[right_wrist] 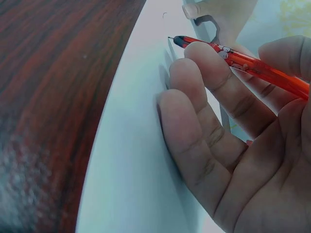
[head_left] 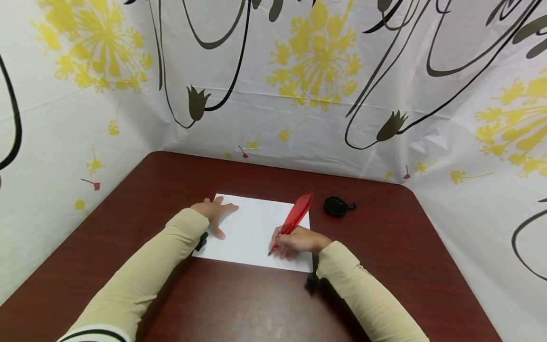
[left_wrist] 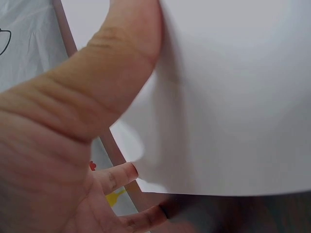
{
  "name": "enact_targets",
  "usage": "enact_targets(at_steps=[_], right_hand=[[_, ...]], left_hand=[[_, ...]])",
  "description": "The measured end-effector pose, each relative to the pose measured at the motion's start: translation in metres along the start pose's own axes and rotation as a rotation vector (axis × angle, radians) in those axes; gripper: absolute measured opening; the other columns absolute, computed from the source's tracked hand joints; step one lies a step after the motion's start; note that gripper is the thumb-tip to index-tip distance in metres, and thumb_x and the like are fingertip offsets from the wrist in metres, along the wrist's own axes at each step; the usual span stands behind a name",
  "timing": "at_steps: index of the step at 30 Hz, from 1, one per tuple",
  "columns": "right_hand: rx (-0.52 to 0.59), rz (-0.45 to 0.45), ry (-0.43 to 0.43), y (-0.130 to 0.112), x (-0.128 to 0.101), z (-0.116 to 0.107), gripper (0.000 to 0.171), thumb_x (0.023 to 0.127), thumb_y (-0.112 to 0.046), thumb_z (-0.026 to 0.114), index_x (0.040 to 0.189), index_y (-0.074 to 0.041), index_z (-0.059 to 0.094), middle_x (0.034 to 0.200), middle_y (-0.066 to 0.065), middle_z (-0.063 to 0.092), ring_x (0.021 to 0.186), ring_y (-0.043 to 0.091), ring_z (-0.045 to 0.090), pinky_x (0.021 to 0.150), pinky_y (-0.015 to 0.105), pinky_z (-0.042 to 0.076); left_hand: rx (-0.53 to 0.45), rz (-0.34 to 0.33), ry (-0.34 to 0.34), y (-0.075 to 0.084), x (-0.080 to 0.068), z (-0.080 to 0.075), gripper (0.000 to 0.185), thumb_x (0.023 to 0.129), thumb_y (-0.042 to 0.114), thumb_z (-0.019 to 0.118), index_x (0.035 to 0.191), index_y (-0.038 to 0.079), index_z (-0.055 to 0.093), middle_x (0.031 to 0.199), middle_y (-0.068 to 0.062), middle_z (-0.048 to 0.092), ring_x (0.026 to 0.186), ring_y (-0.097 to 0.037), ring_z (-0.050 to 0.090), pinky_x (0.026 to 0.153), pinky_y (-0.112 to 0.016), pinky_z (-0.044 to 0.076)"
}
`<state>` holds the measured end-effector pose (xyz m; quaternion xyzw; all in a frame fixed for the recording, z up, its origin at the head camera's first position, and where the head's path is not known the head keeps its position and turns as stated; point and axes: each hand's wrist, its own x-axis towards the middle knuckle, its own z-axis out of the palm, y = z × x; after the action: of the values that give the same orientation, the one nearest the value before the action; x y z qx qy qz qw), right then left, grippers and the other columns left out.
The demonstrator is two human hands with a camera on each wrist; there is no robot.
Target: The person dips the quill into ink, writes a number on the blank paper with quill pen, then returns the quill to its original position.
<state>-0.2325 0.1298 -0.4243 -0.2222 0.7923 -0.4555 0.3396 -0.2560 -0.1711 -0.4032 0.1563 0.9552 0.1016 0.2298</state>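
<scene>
A white sheet of paper (head_left: 243, 223) lies on the table, with a faint thin line near its middle. My left hand (head_left: 217, 214) rests on its left end, fingers spread and straight; in the left wrist view the thumb (left_wrist: 131, 43) lies over the paper (left_wrist: 233, 107) and two fingers reach its edge. Over the right part of the sheet, my right hand (head_left: 299, 240) pinches a red feather-topped pen (head_left: 296, 216). In the right wrist view the pen (right_wrist: 243, 62) points its dark tip at the paper (right_wrist: 131, 145), the other fingers loosely bent beside it.
A small black lidded object (head_left: 337, 206) with a short stub sits beyond the paper's right corner. The dark red-brown table (head_left: 239, 304) carries everything. White cloth (head_left: 256, 109) with yellow and dark flower prints hangs behind and at both sides.
</scene>
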Motion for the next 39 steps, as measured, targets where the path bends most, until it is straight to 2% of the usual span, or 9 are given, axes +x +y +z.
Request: enact_targets(at_steps=[14, 20, 26, 31, 39], right_hand=[[0.018, -0.022, 0.008, 0.004, 0.001, -0.004, 0.019, 0.092, -0.012, 0.049, 0.100, -0.007, 0.065, 0.090, 0.010, 0.071, 0.073, 0.020, 0.065, 0.063, 0.037, 0.056], [0.044, -0.039, 0.030, 0.005, 0.001, -0.008, 0.019, 0.092, -0.010, 0.048, 0.100, -0.004, 0.064, 0.091, 0.012, 0.071, 0.072, 0.021, 0.066, 0.064, 0.038, 0.056], [0.059, -0.036, 0.036, 0.008, 0.001, -0.005, 0.018, 0.094, -0.012, 0.049, 0.100, -0.006, 0.065, 0.092, 0.011, 0.071, 0.074, 0.022, 0.067, 0.065, 0.038, 0.056], [0.070, -0.047, 0.083, 0.010, 0.002, -0.007, 0.018, 0.095, -0.012, 0.048, 0.101, -0.007, 0.064, 0.094, 0.010, 0.072, 0.075, 0.024, 0.067, 0.064, 0.039, 0.056], [0.059, -0.024, 0.156, 0.013, 0.007, -0.009, 0.018, 0.094, -0.014, 0.047, 0.099, -0.007, 0.064, 0.092, 0.009, 0.071, 0.072, 0.022, 0.066, 0.061, 0.037, 0.055]], left_hand=[[0.000, -0.013, 0.005, -0.005, 0.008, 0.002, 0.101, 0.072, 0.041, 0.086, 0.154, 0.027, 0.028, 0.156, -0.023, 0.012, 0.130, -0.050, 0.024, 0.093, -0.063, 0.038], [0.002, -0.011, 0.016, -0.001, 0.004, -0.001, 0.099, 0.073, 0.040, 0.085, 0.153, 0.026, 0.029, 0.156, -0.023, 0.013, 0.130, -0.049, 0.025, 0.092, -0.064, 0.038], [0.003, -0.017, 0.004, -0.001, 0.001, 0.000, 0.098, 0.074, 0.040, 0.084, 0.153, 0.025, 0.029, 0.157, -0.024, 0.013, 0.132, -0.051, 0.023, 0.094, -0.064, 0.037], [-0.006, -0.020, 0.011, -0.002, 0.003, 0.001, 0.099, 0.073, 0.040, 0.085, 0.153, 0.027, 0.029, 0.156, -0.023, 0.013, 0.130, -0.047, 0.025, 0.092, -0.062, 0.039], [-0.011, -0.018, 0.006, -0.006, 0.005, 0.003, 0.101, 0.071, 0.040, 0.086, 0.153, 0.026, 0.029, 0.156, -0.023, 0.013, 0.130, -0.048, 0.025, 0.092, -0.063, 0.039]])
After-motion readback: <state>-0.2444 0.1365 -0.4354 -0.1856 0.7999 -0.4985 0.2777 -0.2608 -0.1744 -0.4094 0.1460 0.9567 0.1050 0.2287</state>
